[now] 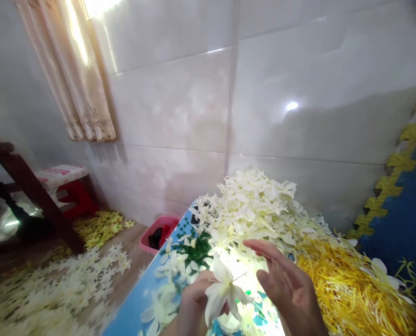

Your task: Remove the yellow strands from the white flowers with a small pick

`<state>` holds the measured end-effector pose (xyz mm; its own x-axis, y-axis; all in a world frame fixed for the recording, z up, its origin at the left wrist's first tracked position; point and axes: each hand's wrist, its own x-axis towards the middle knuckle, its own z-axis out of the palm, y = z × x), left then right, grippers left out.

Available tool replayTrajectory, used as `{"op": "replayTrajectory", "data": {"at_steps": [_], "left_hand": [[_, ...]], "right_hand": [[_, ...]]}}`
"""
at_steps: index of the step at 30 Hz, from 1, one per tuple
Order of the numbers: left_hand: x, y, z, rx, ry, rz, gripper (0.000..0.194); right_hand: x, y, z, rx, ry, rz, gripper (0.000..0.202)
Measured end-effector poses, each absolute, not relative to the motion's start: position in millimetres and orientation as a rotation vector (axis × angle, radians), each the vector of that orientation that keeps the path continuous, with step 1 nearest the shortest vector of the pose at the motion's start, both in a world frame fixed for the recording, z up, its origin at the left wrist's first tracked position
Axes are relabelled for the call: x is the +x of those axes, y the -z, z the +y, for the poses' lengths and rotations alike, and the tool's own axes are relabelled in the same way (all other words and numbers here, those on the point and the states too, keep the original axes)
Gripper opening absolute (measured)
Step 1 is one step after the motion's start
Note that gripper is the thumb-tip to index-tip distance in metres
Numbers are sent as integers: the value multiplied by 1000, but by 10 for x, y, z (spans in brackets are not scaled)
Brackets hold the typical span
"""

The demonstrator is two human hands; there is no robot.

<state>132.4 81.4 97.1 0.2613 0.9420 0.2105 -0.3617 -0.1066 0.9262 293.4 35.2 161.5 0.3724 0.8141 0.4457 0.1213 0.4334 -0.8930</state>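
As one hand (289,280), hovering, one flower (226,285)

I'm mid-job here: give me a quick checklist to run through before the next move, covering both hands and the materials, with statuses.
1. Flower held: ok. The left hand grips a white flower, petals spread.
2. Right hand free: ok. It is open, apart from the flower, with nothing visible in its fingers.
3. Thin strand at the flower's centre secured: cannot tell. It points rightward; its attachment is too small to judge.
4. White flowers at hand: ok. A white flower heap lies beyond the hands.
5. Yellow strands at hand: ok. They are heaped right of the right hand.
6. Blue tabletop uncluttered: not ok. Loose flowers and green pieces lie on it.
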Motion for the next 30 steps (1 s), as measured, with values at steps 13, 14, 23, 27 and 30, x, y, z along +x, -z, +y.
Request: {"op": "replayTrajectory", "data": {"at_steps": [13, 14, 23, 27, 30], "left_hand": [[1349, -1114, 1070, 991, -1439, 975, 31], [1354, -1114, 1087, 992, -1458, 973, 30], [1352, -940, 1112, 1059, -1598, 897, 23], [1351, -905, 1072, 1013, -1596, 914, 22], [1351, -898, 1046, 1006, -1595, 915, 21]], "right_hand": [[3358, -1918, 277, -1153, -100, -789, 26], [3363, -1955, 271, -1130, -67, -794, 29], [3358, -2002, 112, -1280, 167, -1048, 24], [3344, -1988, 108, -1253, 303, -1159, 9], [3300, -1989, 129, -1130, 375, -1363, 27]]}}
